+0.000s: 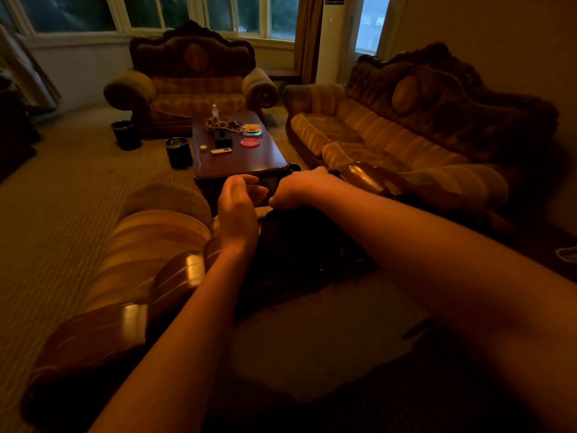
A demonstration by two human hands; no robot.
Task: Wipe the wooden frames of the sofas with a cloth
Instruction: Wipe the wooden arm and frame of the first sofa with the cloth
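Both forearms reach over near sofa's glossy wooden frame (175,276). Left hand (239,210) fingers loosely curled, holding nothing I can see. Right hand (296,187) fingers pinch dark cloth (299,242) above frame.

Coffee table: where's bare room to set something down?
The near half of the coffee table, between the white remote and the near edge, is bare. The far half is crowded: bottle, tangled cords, dark box, red plate, snack dish.
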